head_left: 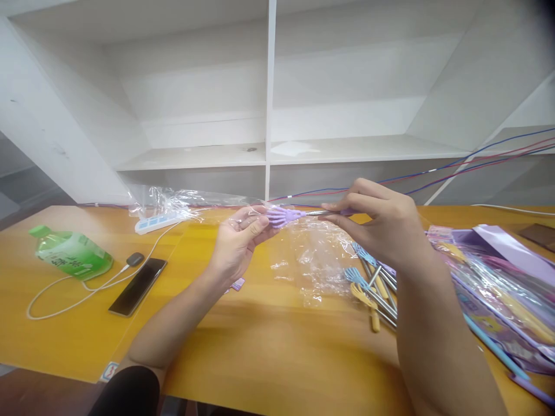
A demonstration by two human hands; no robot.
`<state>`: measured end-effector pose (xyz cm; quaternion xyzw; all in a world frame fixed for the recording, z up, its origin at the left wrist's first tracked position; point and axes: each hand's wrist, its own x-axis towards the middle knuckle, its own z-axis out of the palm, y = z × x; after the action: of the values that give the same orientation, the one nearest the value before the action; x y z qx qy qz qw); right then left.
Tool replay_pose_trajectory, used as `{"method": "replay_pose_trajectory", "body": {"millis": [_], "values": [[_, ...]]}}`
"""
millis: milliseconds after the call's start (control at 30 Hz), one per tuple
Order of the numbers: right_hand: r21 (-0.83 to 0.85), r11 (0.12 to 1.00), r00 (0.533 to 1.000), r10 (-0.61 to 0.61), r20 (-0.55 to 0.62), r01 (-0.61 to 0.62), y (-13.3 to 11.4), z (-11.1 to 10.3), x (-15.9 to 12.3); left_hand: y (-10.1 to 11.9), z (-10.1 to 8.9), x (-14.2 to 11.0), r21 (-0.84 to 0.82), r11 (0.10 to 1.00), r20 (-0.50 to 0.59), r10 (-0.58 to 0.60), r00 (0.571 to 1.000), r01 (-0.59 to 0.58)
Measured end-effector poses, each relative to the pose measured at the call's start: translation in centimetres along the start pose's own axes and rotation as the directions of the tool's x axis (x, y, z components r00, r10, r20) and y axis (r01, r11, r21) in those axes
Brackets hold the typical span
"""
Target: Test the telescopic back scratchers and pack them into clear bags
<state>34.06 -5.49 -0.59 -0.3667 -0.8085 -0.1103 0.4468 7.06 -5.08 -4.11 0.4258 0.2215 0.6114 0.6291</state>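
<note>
My right hand [377, 222] pinches the metal shaft of a purple hand-shaped back scratcher [281, 216], holding it level above the orange table [269, 352]. My left hand [240, 240] is closed on the mouth of a clear plastic bag [312, 254], and the scratcher's purple claw sits right at its fingertips. The bag hangs crumpled below and between both hands.
Several back scratchers [373, 286] with blue and yellow heads lie right of the bag. Purple packaged ones [498, 289] pile at the far right. A green bottle [69, 254], a phone [137, 286] with a white cable and a power strip [156, 222] are on the left. White shelves stand behind.
</note>
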Motion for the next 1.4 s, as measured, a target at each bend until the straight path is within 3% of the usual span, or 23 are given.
{"method": "replay_pose_trajectory", "body": {"millis": [200,400,667,1033,1400], "values": [[-0.041,0.998,0.998,-0.053,-0.031,0.052,-0.3,0.5,0.1,0.0,0.0,0.0,0.015,0.999,-0.028,0.03,0.999,-0.029],[-0.113,0.989,0.992,-0.1,-0.078,0.091,-0.7,2.5,-0.3,0.2,0.0,0.2,-0.014,0.994,-0.116,0.102,0.988,-0.104],[-0.113,0.986,0.982,-0.135,-0.134,0.121,-0.7,3.7,-0.2,1.9,-0.2,0.2,0.015,1.0,-0.04,0.016,0.999,-0.016],[-0.065,0.995,0.983,-0.087,-0.159,0.077,-1.7,5.6,-0.3,1.3,-0.8,0.8,0.074,0.987,0.02,0.143,0.989,-0.144],[-0.135,0.988,0.979,-0.099,-0.181,0.075,-2.8,6.8,-0.6,0.6,-0.4,0.6,0.125,0.983,0.016,0.133,0.991,-0.134]]}}
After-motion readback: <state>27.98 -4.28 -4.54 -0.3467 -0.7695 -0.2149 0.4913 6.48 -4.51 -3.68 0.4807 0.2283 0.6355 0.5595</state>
